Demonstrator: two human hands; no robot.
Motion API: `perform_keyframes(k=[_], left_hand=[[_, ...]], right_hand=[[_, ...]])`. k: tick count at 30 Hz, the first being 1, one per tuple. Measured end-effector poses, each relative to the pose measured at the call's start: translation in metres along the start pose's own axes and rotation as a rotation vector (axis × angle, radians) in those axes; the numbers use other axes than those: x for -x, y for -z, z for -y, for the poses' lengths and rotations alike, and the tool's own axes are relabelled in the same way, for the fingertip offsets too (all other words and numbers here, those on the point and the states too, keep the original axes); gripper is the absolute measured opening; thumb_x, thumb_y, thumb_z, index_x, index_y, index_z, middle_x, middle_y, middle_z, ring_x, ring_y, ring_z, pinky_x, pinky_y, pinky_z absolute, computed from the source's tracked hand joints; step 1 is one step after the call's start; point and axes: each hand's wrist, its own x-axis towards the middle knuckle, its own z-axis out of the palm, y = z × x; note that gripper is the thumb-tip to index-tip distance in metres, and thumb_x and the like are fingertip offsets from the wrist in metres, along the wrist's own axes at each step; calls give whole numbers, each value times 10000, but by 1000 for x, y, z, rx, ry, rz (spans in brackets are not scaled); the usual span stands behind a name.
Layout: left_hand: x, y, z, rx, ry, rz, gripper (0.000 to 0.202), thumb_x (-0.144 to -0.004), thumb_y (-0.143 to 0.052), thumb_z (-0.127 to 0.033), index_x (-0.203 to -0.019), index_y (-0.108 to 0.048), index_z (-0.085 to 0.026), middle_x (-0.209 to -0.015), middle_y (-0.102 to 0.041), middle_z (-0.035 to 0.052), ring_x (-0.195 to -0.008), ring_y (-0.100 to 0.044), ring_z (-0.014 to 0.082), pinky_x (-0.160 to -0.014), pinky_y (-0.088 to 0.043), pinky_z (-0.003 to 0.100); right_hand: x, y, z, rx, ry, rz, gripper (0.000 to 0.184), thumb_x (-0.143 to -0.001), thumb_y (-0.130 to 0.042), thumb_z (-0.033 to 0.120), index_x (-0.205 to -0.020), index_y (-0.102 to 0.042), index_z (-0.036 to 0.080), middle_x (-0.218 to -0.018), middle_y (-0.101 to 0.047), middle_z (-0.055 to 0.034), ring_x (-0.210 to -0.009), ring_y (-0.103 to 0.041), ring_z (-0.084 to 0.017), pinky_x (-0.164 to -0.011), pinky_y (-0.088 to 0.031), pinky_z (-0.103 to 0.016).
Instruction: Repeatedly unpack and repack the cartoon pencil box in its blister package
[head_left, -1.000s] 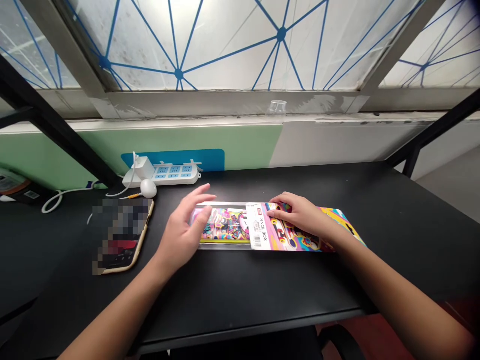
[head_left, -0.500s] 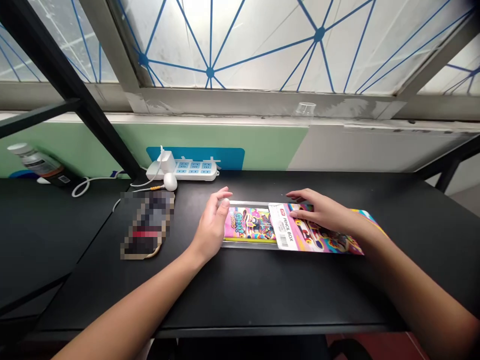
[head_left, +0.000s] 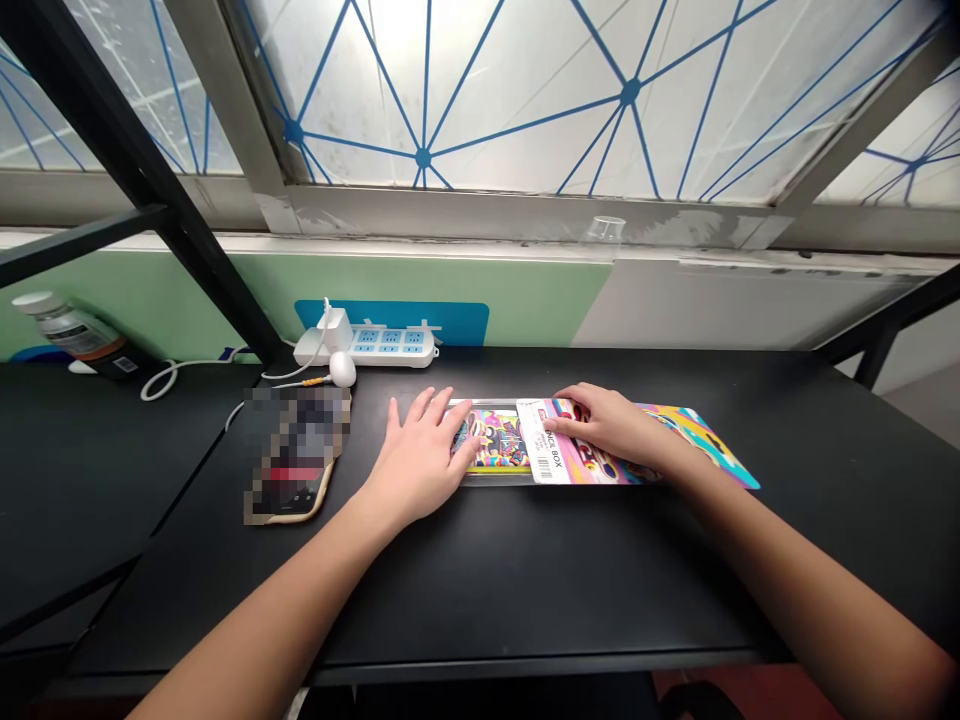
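The pencil box [head_left: 495, 442] is lying flat, lengthwise, on the black worktop [head_left: 525, 590]. Its clear, glossy plastic case is showing a busy multicolour cartoon print, and a pink printed card sleeve [head_left: 600, 452] is covering its R part, w/ a white label [head_left: 541, 440] reading "PENCIL BOX" plus barcode. The card's yellow-and-blue end is sticking out to the R.

L hand [head_left: 420, 460] is spreading its fingers over the case's L end; R hand [head_left: 611, 425] is resting on the sleeve, fingers pointing L. Hands are apart, neither clamping.

To the L, a phone [head_left: 294, 455] in a tan case is lying pixelated, near a white power strip [head_left: 367, 347]. A plastic cup [head_left: 604, 230] is sitting on the sill below a window [head_left: 525, 100] w/ blue lines.
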Motion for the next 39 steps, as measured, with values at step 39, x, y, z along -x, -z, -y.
perform_keyframes(k=[39], left_hand=[[-1, -3, 8, -151, -34, 9, 553, -1048, -312, -462, -1506, -503, -217, -1602, -437, 131, -1509, -305, 376, -1165, -286, 672]], right_hand=[[49, 30, -100, -121, -71, -37, 438, -860, -569, 653, -1031, -692, 268, -1103, -731, -68, -992, -663, -287, -847, -501, -395]])
